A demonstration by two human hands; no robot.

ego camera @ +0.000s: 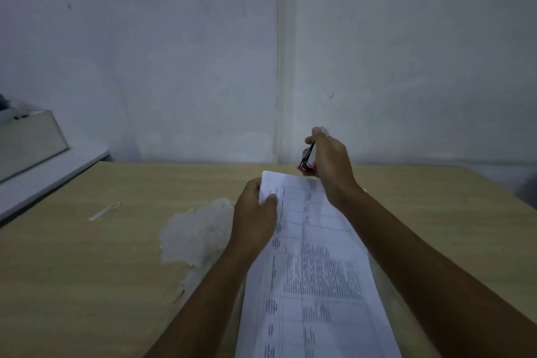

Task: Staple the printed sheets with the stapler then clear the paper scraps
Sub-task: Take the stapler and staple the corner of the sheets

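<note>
Printed sheets (313, 276) held above the table (87, 256).
Left hand (255, 212) pinched their top corner; right hand (328, 160) gripped the stapler (307, 158) closed.

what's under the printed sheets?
The wooden table shows around the printed sheets, which the left hand pinches near the top edge. Anything lying directly beneath them is covered; scraps there can't be ruled out.

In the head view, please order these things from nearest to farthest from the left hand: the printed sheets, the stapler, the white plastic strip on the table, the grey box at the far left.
1. Printed sheets: held in the left hand.
2. Stapler: up to the right, in the right hand.
3. White plastic strip: to the left, on the table.
4. Grey box: at the far left edge.
</note>
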